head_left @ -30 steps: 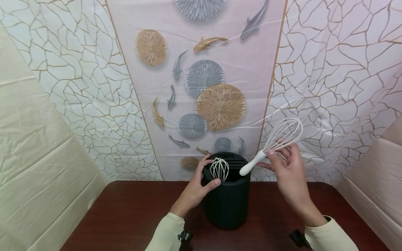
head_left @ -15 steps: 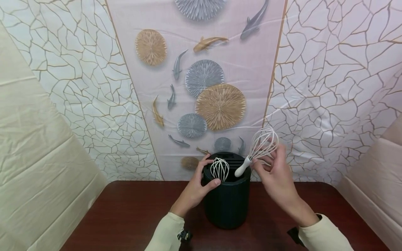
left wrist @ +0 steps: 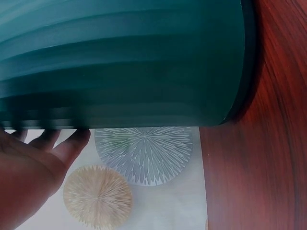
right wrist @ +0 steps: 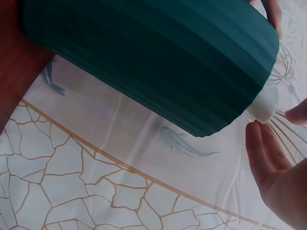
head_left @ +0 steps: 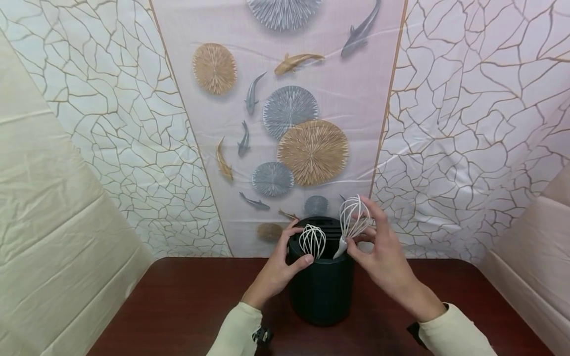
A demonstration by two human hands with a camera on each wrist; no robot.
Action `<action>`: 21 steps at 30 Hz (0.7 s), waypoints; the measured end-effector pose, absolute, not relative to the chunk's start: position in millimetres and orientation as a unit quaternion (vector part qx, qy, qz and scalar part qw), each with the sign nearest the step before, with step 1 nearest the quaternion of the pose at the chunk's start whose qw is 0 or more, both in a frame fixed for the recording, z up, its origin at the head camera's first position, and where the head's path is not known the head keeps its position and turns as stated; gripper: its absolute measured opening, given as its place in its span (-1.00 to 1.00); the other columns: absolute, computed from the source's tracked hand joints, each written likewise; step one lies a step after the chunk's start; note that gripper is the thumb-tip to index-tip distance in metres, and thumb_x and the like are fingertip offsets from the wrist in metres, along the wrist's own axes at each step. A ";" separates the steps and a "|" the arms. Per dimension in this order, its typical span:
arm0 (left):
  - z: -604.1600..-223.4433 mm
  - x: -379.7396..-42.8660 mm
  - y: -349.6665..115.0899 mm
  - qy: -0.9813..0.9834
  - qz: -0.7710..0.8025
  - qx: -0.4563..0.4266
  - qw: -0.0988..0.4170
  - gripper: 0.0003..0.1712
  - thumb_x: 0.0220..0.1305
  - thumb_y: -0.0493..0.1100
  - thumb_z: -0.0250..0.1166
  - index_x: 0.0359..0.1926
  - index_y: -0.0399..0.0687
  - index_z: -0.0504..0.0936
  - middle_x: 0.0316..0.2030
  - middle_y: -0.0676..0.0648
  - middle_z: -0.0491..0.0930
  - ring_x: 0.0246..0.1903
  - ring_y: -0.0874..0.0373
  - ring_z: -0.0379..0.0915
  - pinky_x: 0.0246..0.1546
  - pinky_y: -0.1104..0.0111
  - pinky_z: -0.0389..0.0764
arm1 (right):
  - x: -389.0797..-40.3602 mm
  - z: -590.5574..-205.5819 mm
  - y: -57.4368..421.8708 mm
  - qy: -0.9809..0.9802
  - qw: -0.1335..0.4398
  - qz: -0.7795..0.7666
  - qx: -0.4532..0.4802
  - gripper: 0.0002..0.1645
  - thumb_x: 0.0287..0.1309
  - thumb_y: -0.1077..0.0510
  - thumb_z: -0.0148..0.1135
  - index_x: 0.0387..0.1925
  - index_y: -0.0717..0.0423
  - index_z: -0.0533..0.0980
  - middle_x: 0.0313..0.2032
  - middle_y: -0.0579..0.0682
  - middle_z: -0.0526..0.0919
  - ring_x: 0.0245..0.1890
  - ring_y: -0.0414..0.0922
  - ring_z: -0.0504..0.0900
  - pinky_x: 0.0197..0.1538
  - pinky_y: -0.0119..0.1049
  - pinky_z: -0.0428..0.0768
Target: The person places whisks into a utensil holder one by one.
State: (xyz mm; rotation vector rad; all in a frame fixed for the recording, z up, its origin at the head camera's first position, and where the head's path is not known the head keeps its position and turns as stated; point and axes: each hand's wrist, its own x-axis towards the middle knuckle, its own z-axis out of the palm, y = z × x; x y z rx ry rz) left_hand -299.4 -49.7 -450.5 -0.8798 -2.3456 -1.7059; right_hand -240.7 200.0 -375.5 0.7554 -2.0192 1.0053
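A dark green utensil holder (head_left: 321,291) with a ribbed side (right wrist: 158,62) stands upright on the table. Inside its opening, at the left, a small white whisk (head_left: 312,241) shows only its wire loops. My left hand (head_left: 278,264) grips the holder's left rim, thumb in front; its fingertips touch the side (left wrist: 144,72) in the left wrist view. With my right hand (head_left: 385,257) I pinch a second, larger white whisk (head_left: 354,220) near where wires meet handle. That whisk leans, wires up, and its handle (right wrist: 265,104) dips into the holder's right side; the handle's end is hidden.
The holder's back part has a slotted black top (head_left: 327,225). Under everything lies a dark red-brown wooden table (head_left: 191,306). A patterned cloth (head_left: 231,113) with fish and round motifs hangs just behind, and pale fabric panels (head_left: 58,222) flank both sides.
My right hand has moved left and slightly down, and the larger whisk has swung more upright, its handle going from above the rim to inside the holder. The left hand stays put.
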 end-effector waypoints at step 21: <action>-449.2 -298.4 -50.1 -0.777 -0.557 -0.289 0.056 -0.26 0.46 0.22 0.31 0.53 0.34 0.23 0.69 0.10 -0.11 0.63 0.02 -0.11 0.47 -0.26 0.17 | -241.6 -392.3 193.7 -0.833 0.408 0.259 0.268 0.01 0.03 0.28 0.56 0.45 0.05 0.21 0.27 0.09 0.55 -0.29 -0.06 0.61 -0.43 -0.27 0.56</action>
